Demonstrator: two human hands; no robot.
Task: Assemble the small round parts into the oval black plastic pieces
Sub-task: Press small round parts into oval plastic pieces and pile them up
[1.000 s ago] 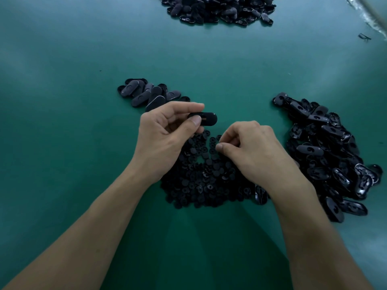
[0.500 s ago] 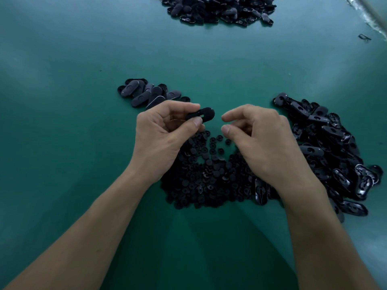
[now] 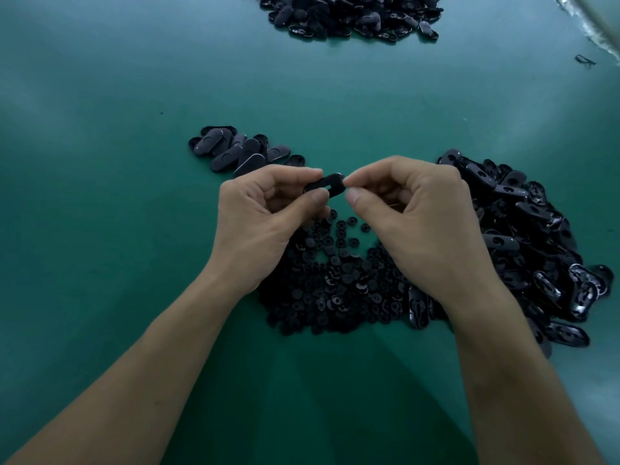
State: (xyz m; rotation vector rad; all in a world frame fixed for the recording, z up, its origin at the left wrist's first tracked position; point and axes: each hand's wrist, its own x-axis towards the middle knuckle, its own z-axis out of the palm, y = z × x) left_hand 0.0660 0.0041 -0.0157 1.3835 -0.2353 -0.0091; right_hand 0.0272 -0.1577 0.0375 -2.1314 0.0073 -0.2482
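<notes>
The left hand (image 3: 265, 226) pinches the oval piece (image 3: 324, 185); the right hand (image 3: 419, 226), contents hidden, pinches at its end. Misaligned, its load could fall among the round parts (image 3: 335, 283).

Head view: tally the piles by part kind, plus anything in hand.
Piles of oval pieces: 3 (far pile, left pile, right pile)
Pile of small round parts: 1
Oval piece pinched in the left hand: 1
Total: 5

No readable text anywhere I look. The oval black piece (image 3: 327, 184) I hold carries no legible marking.
</notes>
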